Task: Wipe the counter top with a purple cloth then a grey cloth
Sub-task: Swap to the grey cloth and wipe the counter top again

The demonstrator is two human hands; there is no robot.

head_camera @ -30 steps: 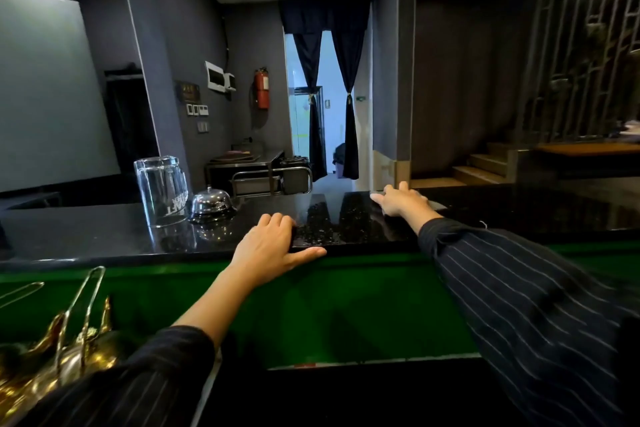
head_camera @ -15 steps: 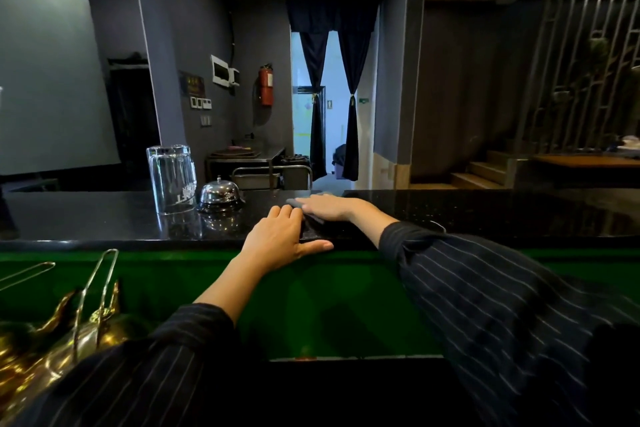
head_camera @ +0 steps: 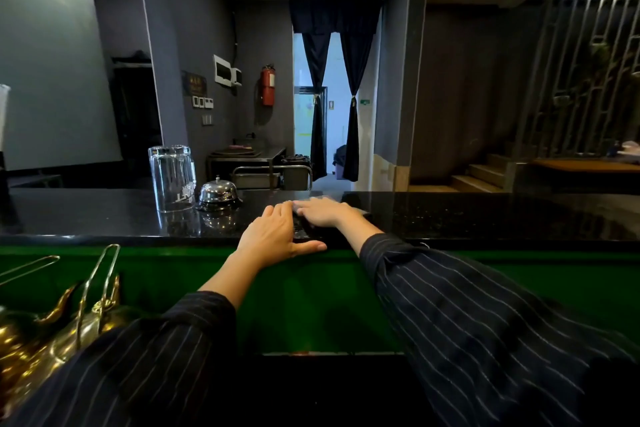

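Leaning over a bar-height counter top [head_camera: 485, 215], black, speckled and polished. The near edge ran straight across the view, with a green front panel [head_camera: 173, 288] dropping below it.

Left hand [head_camera: 277, 236] lay released and flat at that near edge, fingers straight on the stone, thumb stretched along the lip.

Right hand [head_camera: 322, 211] sat just beyond and to the right of it, fingers extended and pressed flat onto a dark cloth [head_camera: 302, 227]. It was slightly blurred and nothing was clenched. The cloth lay on the top between and under the two hands, close to the near edge. In this light I could not tell purple from grey.

To the left, an upturned glass [head_camera: 172, 177] and a chrome service bell [head_camera: 218, 192] stood side by side, nearly touching. The bell was near the left fingertips but apart from them.

To the right of the right wrist, the stone ran on to the frame's border, its far edge parallel to the near one.

Brass pots [head_camera: 52, 340] with tall wire handles crowded the lower left, below counter level, beside the left sleeve [head_camera: 138, 374].
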